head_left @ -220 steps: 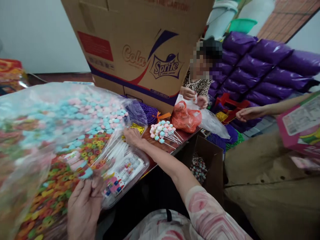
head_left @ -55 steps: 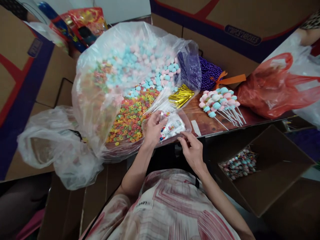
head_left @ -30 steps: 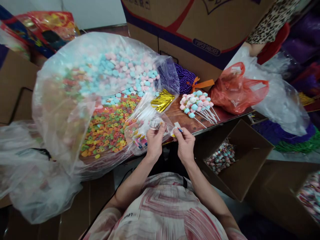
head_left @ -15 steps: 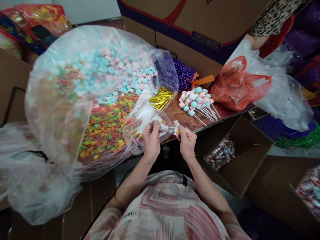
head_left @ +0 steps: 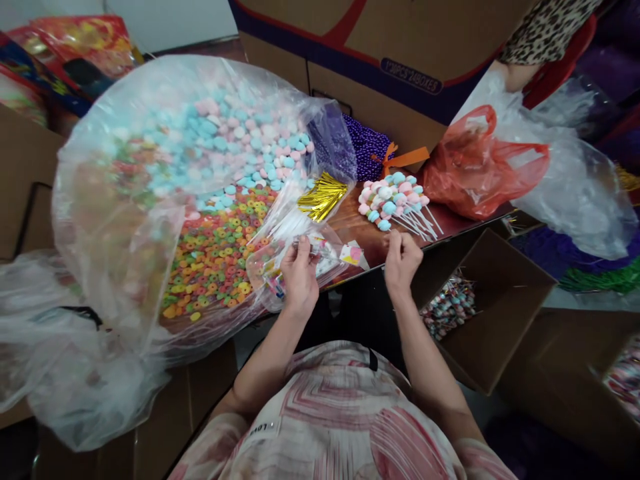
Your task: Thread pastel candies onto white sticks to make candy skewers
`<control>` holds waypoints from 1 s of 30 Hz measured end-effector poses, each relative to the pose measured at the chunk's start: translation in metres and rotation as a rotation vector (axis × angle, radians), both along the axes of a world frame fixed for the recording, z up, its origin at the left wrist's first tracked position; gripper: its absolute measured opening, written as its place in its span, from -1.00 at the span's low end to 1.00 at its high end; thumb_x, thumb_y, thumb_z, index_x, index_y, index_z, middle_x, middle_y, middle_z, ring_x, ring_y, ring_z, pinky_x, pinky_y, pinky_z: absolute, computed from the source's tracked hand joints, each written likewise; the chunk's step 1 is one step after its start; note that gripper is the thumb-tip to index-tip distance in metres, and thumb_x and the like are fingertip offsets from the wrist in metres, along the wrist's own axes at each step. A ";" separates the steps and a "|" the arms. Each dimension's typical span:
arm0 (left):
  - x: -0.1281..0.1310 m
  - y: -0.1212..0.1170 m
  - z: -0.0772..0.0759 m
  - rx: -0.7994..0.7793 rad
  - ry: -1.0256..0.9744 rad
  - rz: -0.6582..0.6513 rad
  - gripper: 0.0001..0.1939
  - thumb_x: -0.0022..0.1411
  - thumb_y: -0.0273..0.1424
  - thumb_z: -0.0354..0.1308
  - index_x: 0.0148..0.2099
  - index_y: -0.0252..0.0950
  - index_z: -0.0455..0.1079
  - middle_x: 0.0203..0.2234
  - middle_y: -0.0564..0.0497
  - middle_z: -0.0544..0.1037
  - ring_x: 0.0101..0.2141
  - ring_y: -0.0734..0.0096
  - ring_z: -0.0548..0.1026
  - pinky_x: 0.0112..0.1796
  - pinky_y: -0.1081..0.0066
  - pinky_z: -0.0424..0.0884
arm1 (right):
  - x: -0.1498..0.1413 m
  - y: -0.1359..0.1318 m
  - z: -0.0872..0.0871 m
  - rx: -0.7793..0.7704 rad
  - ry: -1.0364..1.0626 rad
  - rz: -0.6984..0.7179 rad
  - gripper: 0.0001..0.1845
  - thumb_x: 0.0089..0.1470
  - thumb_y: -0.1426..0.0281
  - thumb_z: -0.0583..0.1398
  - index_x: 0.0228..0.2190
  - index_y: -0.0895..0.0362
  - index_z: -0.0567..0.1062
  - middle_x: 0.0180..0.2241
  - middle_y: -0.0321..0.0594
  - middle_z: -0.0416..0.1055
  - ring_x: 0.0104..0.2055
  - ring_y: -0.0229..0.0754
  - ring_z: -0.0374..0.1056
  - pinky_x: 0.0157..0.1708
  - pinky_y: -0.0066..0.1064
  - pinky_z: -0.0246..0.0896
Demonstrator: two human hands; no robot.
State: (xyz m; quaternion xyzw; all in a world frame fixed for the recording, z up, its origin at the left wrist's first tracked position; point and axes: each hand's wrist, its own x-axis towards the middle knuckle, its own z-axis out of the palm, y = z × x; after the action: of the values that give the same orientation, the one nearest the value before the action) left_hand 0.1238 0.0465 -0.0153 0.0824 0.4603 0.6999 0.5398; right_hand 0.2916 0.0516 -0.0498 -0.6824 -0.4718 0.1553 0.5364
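My left hand (head_left: 300, 273) is closed, thumb against fingers, on a small clear plastic bag (head_left: 327, 248). A printed white, pink and yellow piece (head_left: 353, 254) shows at the bag's right end. My right hand (head_left: 403, 261) pinches the stick of one marshmallow skewer at the front of a pile of marshmallow skewers (head_left: 393, 195). These have pink, white and blue marshmallows, and their white sticks point toward me. Beside my left hand lie white sticks (head_left: 283, 212) and a bundle of gold twist ties (head_left: 323, 196).
A large clear bag holds blue and pink marshmallows (head_left: 240, 127) and ring candies (head_left: 215, 260) on the table. Behind are purple beads (head_left: 367, 148) and a big carton (head_left: 360, 60). At right, a red plastic bag (head_left: 475, 173) and an open box (head_left: 505, 313); another person's sleeve (head_left: 553, 33) shows.
My right hand has let go of the clear bag and moved right to the marshmallow skewers. My left hand has stayed on the bag, shifting slightly left.
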 end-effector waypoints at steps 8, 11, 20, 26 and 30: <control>-0.020 0.014 0.001 -0.109 -0.134 0.003 -0.55 -0.11 -0.23 0.57 -0.34 -0.28 0.39 -0.50 0.16 0.56 -0.53 0.59 0.50 -0.40 0.51 0.36 | 0.045 0.019 -0.025 -0.115 -0.545 0.019 -0.83 0.19 0.39 0.18 -0.42 0.10 0.55 -0.36 -0.10 0.50 -0.21 0.00 0.31 -0.03 -0.10 0.12; -0.024 0.019 0.001 -0.101 -0.097 0.044 -0.57 -0.05 -0.17 0.54 -0.35 -0.28 0.39 -0.52 0.16 0.54 -0.52 0.58 0.50 -0.38 0.50 0.35 | 0.033 0.006 -0.015 0.046 -0.289 0.140 -0.82 0.20 0.38 0.19 -0.42 0.10 0.55 -0.40 -0.18 0.49 -0.31 -0.11 0.35 -0.18 -0.24 0.22; -0.032 0.027 0.000 -0.089 -0.086 0.107 -0.57 0.00 -0.11 0.50 -0.35 -0.29 0.39 -0.54 0.16 0.50 -0.53 0.57 0.46 -0.37 0.47 0.35 | 0.005 -0.055 0.029 0.193 -0.073 0.335 -0.88 0.23 0.43 0.25 -0.36 0.06 0.58 -0.40 -0.27 0.50 -0.32 -0.18 0.41 -0.26 -0.31 0.30; -0.034 0.025 0.001 -0.077 -0.053 0.062 -0.52 -0.04 -0.07 0.51 -0.34 -0.28 0.36 -0.54 0.16 0.50 -0.56 0.57 0.48 -0.42 0.49 0.37 | 0.015 -0.057 0.035 0.209 -0.169 0.409 -0.88 0.22 0.47 0.26 -0.33 0.04 0.59 -0.38 -0.27 0.54 -0.34 -0.19 0.44 -0.28 -0.31 0.34; -0.031 0.021 0.000 0.029 0.117 0.066 -0.44 -0.13 0.02 0.51 -0.35 -0.25 0.32 -0.55 0.20 0.47 -0.59 0.59 0.48 -0.46 0.53 0.38 | 0.016 -0.058 0.040 0.187 -0.196 0.468 -0.88 0.23 0.45 0.26 -0.33 0.03 0.61 -0.38 -0.24 0.53 -0.35 -0.17 0.44 -0.29 -0.28 0.35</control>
State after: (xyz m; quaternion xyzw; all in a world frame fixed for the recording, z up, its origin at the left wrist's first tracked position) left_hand 0.0926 0.0679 -0.0155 0.1158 0.4836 0.7178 0.4873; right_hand 0.3076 -0.0060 -0.0099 -0.5141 -0.6784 0.1640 0.4985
